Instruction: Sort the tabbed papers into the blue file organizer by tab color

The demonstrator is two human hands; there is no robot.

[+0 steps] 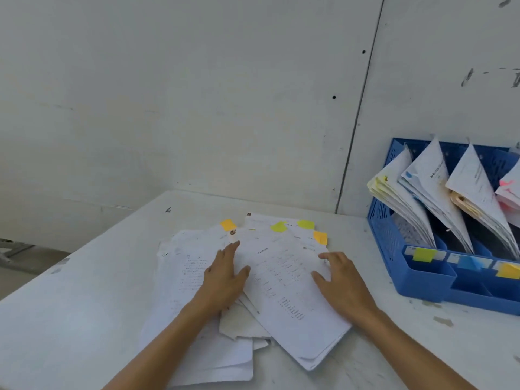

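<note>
A loose fan of printed white papers (284, 280) lies on the table in front of me, with orange tabs (228, 224) and yellow-green tabs (278, 227) sticking out along the far edge. My left hand (225, 277) rests flat on the left sheets, fingers apart. My right hand (342, 282) presses flat on the right edge of the top sheets. Neither hand grips anything. The blue file organizer (422, 280) stands at the right; its slots hold leaning papers, and yellow-green, blue and orange labels mark its front.
The white table (84, 305) meets a white wall at the back, and its left edge runs diagonally with floor beyond. The organizer sits against the wall at the right, partly cut off by the frame. Pink-tabbed papers (508, 190) lean in its rightmost visible slot.
</note>
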